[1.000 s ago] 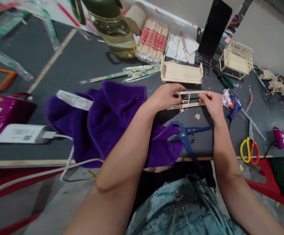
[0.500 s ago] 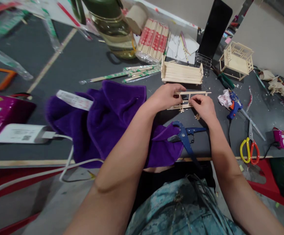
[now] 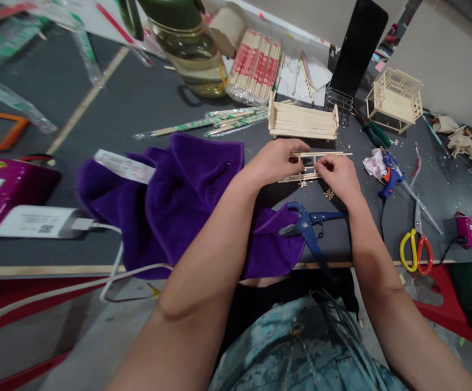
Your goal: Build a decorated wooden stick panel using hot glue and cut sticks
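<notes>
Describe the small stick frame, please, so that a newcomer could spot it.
On the dark table, beside the purple cloth, the left hand and right hand touch the stick frame. It is open and ladder-like, unlike the slatted miniature bench just beyond it.

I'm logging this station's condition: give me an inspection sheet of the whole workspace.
Surface: dark grey tabletop crossed by a pale seam.
Workpieces: pale wooden-stick frame in both hands; pale slatted wooden bench model behind it.
Clutter: crumpled purple cloth; blue hand cutter partly on it; scissors with yellow and orange handles; blue-and-orange glue gun.
Hands: left hand grips the frame's left end; right hand pinches near its middle.
Cables: white cable hanging over the front edge.
Surroundings: red plastic seat below the tabletop.
</notes>
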Available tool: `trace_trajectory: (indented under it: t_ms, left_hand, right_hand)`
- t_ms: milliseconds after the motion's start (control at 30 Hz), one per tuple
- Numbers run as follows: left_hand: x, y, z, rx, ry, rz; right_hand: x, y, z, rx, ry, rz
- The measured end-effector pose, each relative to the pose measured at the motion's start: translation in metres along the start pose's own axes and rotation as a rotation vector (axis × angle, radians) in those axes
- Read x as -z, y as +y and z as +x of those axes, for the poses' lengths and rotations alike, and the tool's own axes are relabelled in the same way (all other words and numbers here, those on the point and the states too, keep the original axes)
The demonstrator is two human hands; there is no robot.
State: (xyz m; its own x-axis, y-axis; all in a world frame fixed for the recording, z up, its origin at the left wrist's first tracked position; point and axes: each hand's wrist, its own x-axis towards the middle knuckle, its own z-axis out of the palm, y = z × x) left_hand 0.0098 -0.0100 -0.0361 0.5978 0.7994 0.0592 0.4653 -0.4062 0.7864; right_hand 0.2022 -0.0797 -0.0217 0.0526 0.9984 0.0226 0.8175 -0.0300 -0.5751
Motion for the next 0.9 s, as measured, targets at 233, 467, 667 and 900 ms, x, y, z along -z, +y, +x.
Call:
trace_trajectory:
  t_ms: [233,467,667,900]
  left_hand:
    - [-0.0011,-0.0001,-0.0005,-0.001,0.005,-0.027]
    - [-0.0015,0.0019,0.0003,0.026,-0.010,-0.011]
    - [0.0001,0.0024,-0.0003,0.026,-0.013,-0.001]
    - [-0.0006,-0.0006,-0.0001,0.004,0.002,-0.007]
  right_hand:
    - [-0.0015,0.0020,0.0000,-0.038,-0.006,0.031]
    - [-0.0017,0.0028,0.0003,-0.082,-0.017,0.061]
    - [-0.0011,0.0030,-0.0006,-0.086,-0.024,0.073]
    - [-0.0019,0.0050,-0.0007,-0.087,-0.021,0.074]
